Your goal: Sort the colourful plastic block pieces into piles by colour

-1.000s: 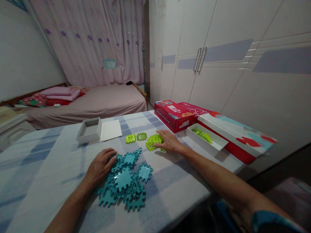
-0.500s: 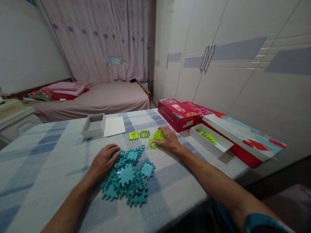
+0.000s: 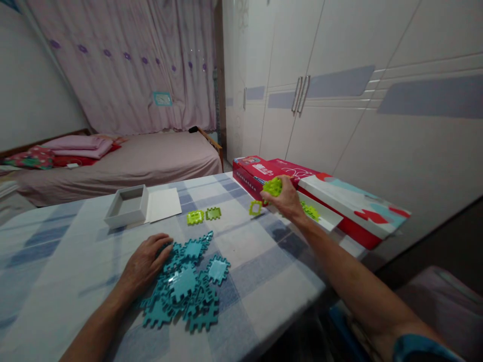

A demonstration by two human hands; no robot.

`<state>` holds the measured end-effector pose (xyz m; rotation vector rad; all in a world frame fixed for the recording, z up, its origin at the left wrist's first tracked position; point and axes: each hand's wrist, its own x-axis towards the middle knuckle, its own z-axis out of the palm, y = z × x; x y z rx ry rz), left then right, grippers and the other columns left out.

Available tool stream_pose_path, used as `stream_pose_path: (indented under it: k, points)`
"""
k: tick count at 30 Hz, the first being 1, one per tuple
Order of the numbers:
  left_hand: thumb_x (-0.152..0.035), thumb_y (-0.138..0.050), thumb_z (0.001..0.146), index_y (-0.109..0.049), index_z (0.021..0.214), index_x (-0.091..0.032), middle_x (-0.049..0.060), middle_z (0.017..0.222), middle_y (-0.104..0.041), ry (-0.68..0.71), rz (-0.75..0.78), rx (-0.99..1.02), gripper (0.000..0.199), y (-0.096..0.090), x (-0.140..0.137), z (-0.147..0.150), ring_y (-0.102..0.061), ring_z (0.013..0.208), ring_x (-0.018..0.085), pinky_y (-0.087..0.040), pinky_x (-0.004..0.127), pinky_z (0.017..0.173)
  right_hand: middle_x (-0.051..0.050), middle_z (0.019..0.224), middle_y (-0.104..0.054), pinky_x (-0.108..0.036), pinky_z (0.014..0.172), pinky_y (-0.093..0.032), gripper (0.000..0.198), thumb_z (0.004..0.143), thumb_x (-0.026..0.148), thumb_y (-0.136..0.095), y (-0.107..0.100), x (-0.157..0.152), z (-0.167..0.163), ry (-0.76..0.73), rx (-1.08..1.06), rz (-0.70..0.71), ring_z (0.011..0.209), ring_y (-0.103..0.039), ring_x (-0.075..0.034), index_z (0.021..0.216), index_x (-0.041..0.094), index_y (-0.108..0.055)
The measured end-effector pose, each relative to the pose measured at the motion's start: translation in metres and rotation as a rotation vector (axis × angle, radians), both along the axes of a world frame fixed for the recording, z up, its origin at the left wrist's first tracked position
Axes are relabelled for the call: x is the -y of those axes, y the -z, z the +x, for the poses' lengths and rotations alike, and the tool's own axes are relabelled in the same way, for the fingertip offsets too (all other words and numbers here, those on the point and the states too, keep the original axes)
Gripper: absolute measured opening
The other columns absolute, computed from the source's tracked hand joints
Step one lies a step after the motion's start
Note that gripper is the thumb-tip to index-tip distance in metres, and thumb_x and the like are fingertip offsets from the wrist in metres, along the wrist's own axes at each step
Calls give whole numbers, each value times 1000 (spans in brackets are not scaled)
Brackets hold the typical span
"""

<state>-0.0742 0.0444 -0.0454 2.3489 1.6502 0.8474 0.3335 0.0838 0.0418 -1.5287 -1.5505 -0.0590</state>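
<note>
My right hand [image 3: 286,197] is raised over the right part of the table, closed round a bunch of lime-green interlocking building pieces [image 3: 272,187]. Just left of it, a square-framed green piece [image 3: 255,208] appears tilted above the cloth; whether it hangs from the bunch I cannot tell. My left hand [image 3: 147,259] lies with fingers loosely stretched at the left edge of a teal heap of toothed building pieces [image 3: 183,284], its fingertips against them. Two more green pieces, one bright [image 3: 195,217] and one darker [image 3: 213,213], lie flat beyond the heap.
A white box [image 3: 320,210] holding green pieces stands at the right, partly behind my right hand. Behind it are a red box [image 3: 247,183] and a long red-and-white box [image 3: 350,198]. A grey-white open box [image 3: 126,206] and white flat lid [image 3: 165,203] lie at the left.
My right hand has lifted the green pieces off the cloth and carried them right, towards the white box. My left hand stays by the teal heap. The view has turned slightly right.
</note>
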Motion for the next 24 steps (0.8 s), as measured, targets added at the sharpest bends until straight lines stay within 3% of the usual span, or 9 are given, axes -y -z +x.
stream_pose_path:
  k: [4,9,14,20,24]
  points:
    - [-63,-38,84,-71,99,-18,12,113,-66,0,0,-16,59,1,-2,-1,-61,107,27,-48,43,99,-12,106,-62,-38,84,-46,61,66,58,-66,-12,7,69,301,-22,-70,95,-58,-25,110,17,-53]
    - [-64,-37,84,-71,99,-19,11,113,-66,-19,6,-35,59,4,-4,-2,-62,106,27,-49,42,97,-17,108,-64,-37,82,-47,71,69,63,-63,8,9,113,468,31,-267,98,-61,-28,117,12,-54]
    - [-64,-37,84,-71,97,-21,10,112,-67,-6,39,-36,56,5,-4,-4,-63,104,26,-50,41,96,-18,112,-62,-38,84,-48,69,73,60,-63,22,12,121,331,97,-321,100,-62,-27,119,9,-58]
    - [-64,-37,84,-71,98,-21,10,112,-67,-7,31,-35,56,5,-4,-3,-63,105,26,-49,39,96,-13,111,-67,-34,86,-48,37,88,39,-49,18,27,127,147,249,-353,98,-63,-22,110,14,-67]
    - [-64,-38,84,-71,98,-21,10,113,-67,-7,30,-36,56,6,-4,-3,-63,105,26,-49,41,97,-9,105,-72,-32,84,-47,32,89,29,-43,19,41,125,73,407,-435,94,-65,-22,102,18,-71]
